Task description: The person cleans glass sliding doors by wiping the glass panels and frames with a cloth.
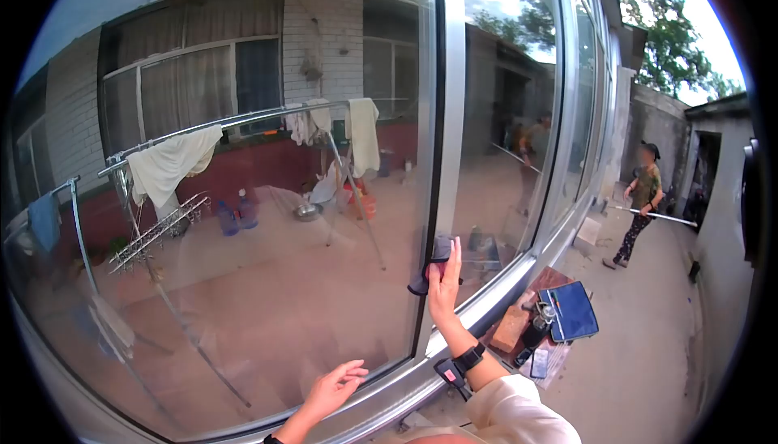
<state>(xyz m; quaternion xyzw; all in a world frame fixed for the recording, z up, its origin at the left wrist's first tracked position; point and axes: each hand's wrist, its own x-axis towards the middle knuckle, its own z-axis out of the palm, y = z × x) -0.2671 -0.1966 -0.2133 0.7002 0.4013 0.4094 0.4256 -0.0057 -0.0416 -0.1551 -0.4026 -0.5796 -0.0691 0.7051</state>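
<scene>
My right hand (444,286) is pressed against the upright window frame, fingers pointing up, with a dark grey cloth (419,282) held under it. The cloth lies at the edge between the large glass pane (324,314) and the silver frame (451,120); part of it is hidden by the hand. Lower and further left, my left hand (334,387) is by the bottom of the pane with its fingers stretched out and nothing in it. I cannot tell whether it touches the glass.
Beside the sill a low stand holds a blue case (569,312), an orange brick (510,329), a dark bottle (537,328) and a phone (539,363). Another person (644,193) with a long pole stands in the yard. Drying racks with cloths are reflected in the glass.
</scene>
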